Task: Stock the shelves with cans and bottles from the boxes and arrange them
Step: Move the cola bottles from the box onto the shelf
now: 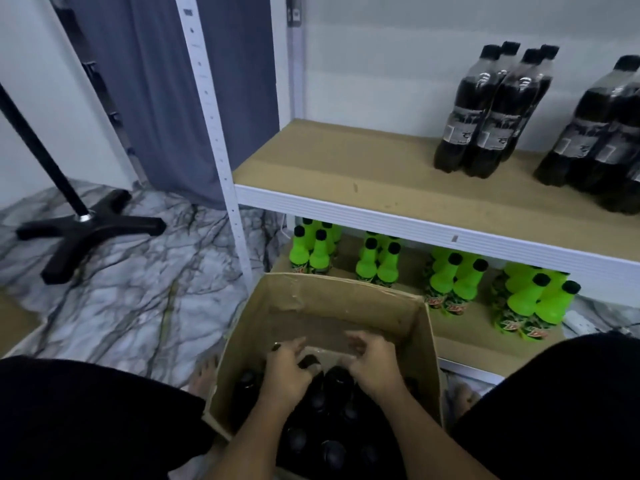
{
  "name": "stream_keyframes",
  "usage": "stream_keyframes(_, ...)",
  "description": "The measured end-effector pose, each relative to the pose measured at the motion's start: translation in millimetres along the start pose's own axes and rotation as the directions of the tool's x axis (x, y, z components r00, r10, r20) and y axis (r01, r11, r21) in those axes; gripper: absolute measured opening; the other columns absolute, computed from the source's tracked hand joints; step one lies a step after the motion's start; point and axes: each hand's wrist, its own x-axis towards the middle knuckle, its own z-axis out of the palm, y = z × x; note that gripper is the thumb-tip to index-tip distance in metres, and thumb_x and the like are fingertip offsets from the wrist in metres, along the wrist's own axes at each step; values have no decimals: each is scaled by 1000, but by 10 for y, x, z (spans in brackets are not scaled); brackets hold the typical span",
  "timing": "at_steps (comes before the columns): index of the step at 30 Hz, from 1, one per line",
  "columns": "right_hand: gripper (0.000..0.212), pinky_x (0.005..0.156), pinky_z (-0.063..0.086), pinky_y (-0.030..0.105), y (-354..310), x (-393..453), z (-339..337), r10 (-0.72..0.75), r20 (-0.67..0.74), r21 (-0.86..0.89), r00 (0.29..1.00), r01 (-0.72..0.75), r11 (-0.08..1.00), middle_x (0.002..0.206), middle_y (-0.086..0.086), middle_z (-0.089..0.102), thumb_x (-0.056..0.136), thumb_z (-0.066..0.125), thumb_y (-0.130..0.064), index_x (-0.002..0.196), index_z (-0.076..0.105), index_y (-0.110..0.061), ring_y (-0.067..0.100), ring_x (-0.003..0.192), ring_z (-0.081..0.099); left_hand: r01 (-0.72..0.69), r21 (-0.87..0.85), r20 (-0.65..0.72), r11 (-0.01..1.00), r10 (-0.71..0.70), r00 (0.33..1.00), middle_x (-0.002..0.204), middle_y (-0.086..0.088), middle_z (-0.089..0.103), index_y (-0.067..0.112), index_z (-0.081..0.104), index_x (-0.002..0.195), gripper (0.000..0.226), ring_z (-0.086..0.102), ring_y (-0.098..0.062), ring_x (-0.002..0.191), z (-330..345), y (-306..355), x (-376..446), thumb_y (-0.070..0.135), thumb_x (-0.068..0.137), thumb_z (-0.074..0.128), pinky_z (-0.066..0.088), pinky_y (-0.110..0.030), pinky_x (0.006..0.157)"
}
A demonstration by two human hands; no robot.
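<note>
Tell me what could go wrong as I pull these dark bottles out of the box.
Both hands, left hand and right hand, work among the dark bottles in dim light, so a grip could slip. The cardboard box sits close against the green bottles on the lower shelf; shifting it might topple them. Bare toes beside the box risk a dropped bottle.

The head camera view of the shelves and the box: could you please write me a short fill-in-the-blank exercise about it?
1. Both hands, the left hand and the right hand, reach into the cardboard ____.
2. The green bottles stand on the ____ shelf.
3. The dark bottles on the upper shelf have ____ caps.
4. The bottles in the box are ____ in colour.

Missing words: box; lower; black; dark
</note>
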Motion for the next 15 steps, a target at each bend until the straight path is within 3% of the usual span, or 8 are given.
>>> stream_keyframes(4,43,77,47,16,200,-126,275,89,86,-139,992,-76,987,116,4,72,81,78,-13,123,69,-14,16,105,67,9,87,-17,996,-8,1000,128,-9,70,8,63,137,53,62,-22,122,128,-102,-45,11,86,78,35,-9,89)
stream_keyframes(8,30,90,52,30,227,-120,424,97,-14,-192,995,-98,977,106,2,73,83,70,-9,112,71,-17,17,98,66,-5,189,-32,982,12,999,125,-9,70,15,61,140,51,64,-25,117,214,-126,6,16,90,74,49,-26,97)
stream_keyframes(12,29,85,52,31,222,-93,443,74,-25,-193,997,-78,978,100,0,72,82,69,-6,106,70,-21,17,93,66,-3,225,-65,974,19,998,101,-6,74,15,74,108,21,70,-22,97,217,-157,51,12,88,73,56,-34,87)
stream_keyframes(15,28,85,50,29,256,-89,444,61,-30,-168,998,-65,984,103,1,72,84,71,-9,110,70,-17,15,94,65,-20,180,-88,984,36,995,95,-3,75,13,75,100,18,70,-16,92,218,-181,53,11,82,78,57,-36,85)
